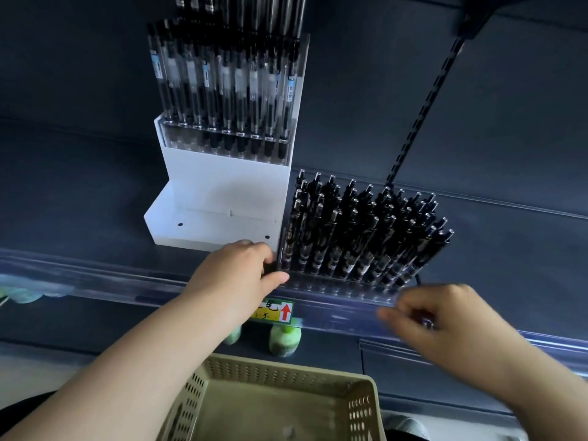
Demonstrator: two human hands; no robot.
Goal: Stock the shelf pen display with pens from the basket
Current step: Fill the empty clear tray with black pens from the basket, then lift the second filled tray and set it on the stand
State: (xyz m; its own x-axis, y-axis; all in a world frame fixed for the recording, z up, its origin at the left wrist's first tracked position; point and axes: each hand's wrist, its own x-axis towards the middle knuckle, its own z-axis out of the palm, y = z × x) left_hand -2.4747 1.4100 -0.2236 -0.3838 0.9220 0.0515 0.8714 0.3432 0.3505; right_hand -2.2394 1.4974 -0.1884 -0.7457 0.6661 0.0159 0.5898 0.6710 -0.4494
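A clear acrylic pen display (pixel 337 289) stands on the dark shelf, packed with several black click pens (pixel 366 233). My left hand (pixel 241 275) grips the display's front left corner, with the thumb in front and the fingers behind the side wall. My right hand (pixel 442 323) hovers, blurred, just below the display's front right corner. Its fingers are curled, and a small dark glint shows between them. The beige perforated basket (pixel 286 369) sits below the shelf; no pens show in its visible part.
To the left of the clear display stands a white stepped stand (pixel 222 192) holding several clear-bodied pens (pixel 222 84). A clear rail (pixel 95 281) with a price tag (pixel 276 310) runs along the shelf edge. Green-capped bottles (pixel 284 340) stand on the lower shelf.
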